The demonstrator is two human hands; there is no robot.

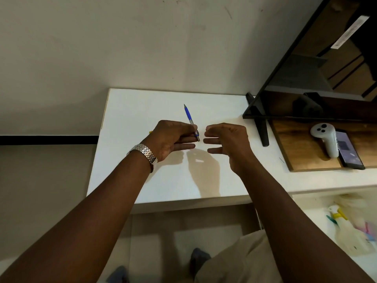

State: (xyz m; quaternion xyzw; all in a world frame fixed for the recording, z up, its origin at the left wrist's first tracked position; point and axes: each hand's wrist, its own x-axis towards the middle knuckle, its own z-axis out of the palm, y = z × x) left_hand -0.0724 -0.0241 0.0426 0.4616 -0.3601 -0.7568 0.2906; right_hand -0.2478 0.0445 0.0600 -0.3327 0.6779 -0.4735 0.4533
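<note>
A blue pen (188,114) with a clear lower barrel points up and away from me, tip toward the wall. My left hand (173,137), with a metal watch on its wrist, pinches the pen near its lower end above the white table (126,160). My right hand (226,141) hovers just to the right of it, fingers loosely curved toward the left hand and holding nothing. A small gap separates the two hands. Something small and yellow (150,132) peeks out behind my left hand.
A dark monitor (306,74) on a black stand (262,127) rises at the right. On a wooden board (302,152) lie a white controller (326,139) and a phone (348,150). A lower shelf at the right holds blurred plastic items (346,225).
</note>
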